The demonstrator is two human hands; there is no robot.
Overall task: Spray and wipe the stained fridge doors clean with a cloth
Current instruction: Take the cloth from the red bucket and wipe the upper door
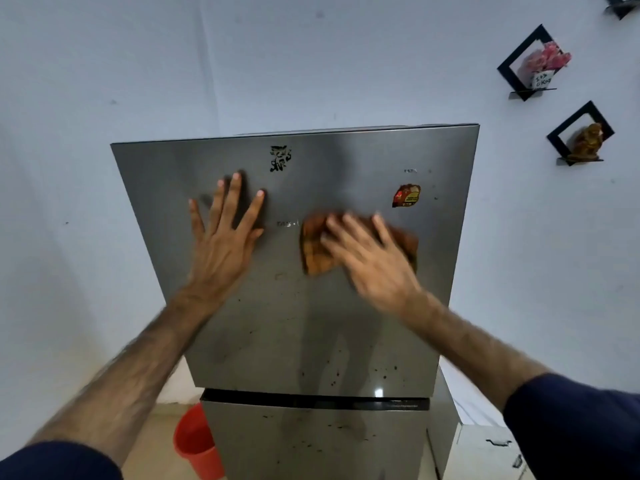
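Pale wall behind steel upper door (360, 161). Left hand (221, 244) braces flat, fingers spread; right hand (370, 258) presses brown cloth (313, 249) mid-door. Risk: lower stains (334, 377) missed, or sticker (406, 195) snagged.

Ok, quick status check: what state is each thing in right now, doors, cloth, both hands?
Upper fridge door: shut, dark spots near its lower edge.
Lower fridge door: shut, spotted and streaked.
Cloth: crumpled, pressed against the upper door.
Right hand: fingers spread on the cloth, blurred.
Left hand: flat on the upper door, fingers spread.
Red bucket: upright on the floor.
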